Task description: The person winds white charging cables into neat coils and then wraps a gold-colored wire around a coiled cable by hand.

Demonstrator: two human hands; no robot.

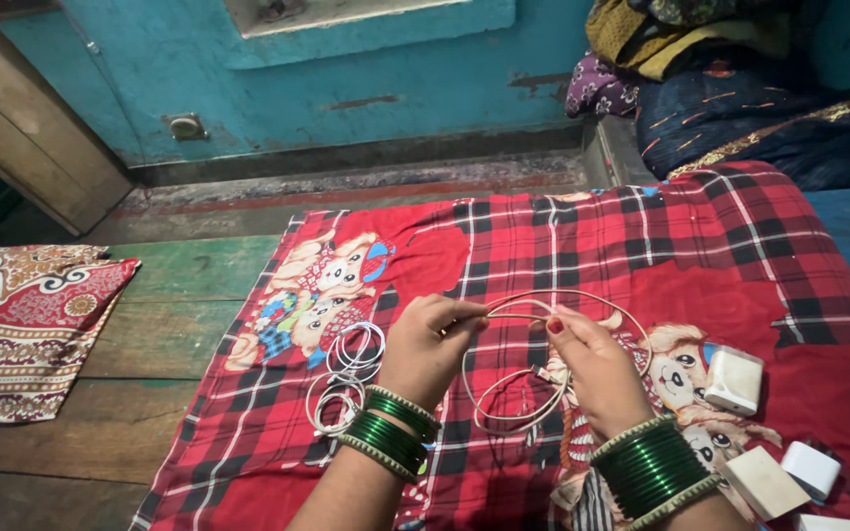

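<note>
Coiling a white cable (543,369) above the red checked blanket (700,236): left hand (425,349) and right hand (597,369) both pinched on the loop. Best kept wide, untwisted. Coiled cables (346,379) left of it, white chargers (735,379) right.

Bare red blanket (563,226) beyond; coiled cables (346,374) left, white chargers (735,379) right, perhaps more offscreen.

head cam | looks down and forward, close over red checked blanket (700,256) | wooden floor (150,393) beyond
</note>
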